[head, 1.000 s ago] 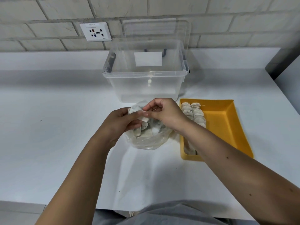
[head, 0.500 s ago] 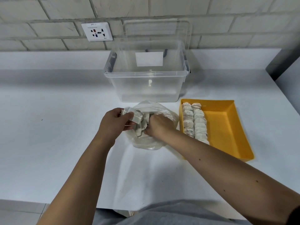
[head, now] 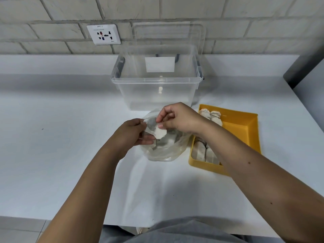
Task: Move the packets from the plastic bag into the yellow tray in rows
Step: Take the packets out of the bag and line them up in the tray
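Both hands pinch one packet (head: 156,129) just above the plastic bag (head: 164,151): left hand (head: 134,133) on its left corner, right hand (head: 177,118) on top, probably straightening it for placing. More packets sit in the bag. Yellow tray (head: 243,130), right of the bag, holds two rows along its left side.

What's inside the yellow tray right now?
Two rows of packets lie along the left side of the tray; its right side is bare. The right forearm covers the rows' middle, so no count is possible.
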Motion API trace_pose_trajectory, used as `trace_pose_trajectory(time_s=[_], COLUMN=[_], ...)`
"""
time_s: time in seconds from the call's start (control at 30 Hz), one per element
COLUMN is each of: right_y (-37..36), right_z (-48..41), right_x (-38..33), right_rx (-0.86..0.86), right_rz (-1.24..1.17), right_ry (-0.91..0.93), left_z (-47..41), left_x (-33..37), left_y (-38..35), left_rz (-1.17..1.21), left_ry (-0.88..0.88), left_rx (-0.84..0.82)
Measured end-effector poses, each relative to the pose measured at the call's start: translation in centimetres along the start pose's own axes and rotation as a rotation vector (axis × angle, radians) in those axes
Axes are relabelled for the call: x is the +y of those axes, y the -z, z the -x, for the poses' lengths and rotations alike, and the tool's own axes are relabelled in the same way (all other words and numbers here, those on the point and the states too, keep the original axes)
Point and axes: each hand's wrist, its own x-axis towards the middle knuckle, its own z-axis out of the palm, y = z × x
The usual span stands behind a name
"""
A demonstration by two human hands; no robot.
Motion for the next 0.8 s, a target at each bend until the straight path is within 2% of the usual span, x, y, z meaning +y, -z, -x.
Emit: trace_pose_trajectory(time_s=[0.07,0.17,0.27,0.33,0.47,0.57,0.73,0.8], right_y=[-0.6,-1.2,-1.7,-2.2,-4.0,-5.3,-4.9,-3.7], right_z=[-0.4,-0.7,-1.2,-1.6,-2.2,-2.2,-1.4,-0.9], right_x=[0.2,0.2,0.6,1.2,2.7,3.1,2.7,2.4], right_rx=[0.042,0.068,0.182,0.265,0.144,0.129,0.093,0.134], right_rz=[0.052,0.068,0.110,0.232,0.517,0.635,0.567,0.496], right_ry=[0.023,0.020,-0.032,-0.102,-0.270,-0.288,-0.221,-0.161], left_z=[0.0,0.1,0.1,0.0,0.0,0.0,0.0,0.0], left_x=[0.2,0.0,-0.4,-0.6,-0.8,-0.7,-0.7,-0.7], left_y=[0.0,-0.1,0.2,0.5,0.8,0.8,1.0,1.0], left_rz=[0.060,-0.077,-0.171,-0.225,-0.259,-0.257,-0.244,-0.244], left_ry=[0.020,-0.052,-0.129,-0.156,-0.155,-0.155,-0.143,-0.144], left_rx=[0.013,0.031,0.140,0.216,0.262,0.264,0.265,0.270])
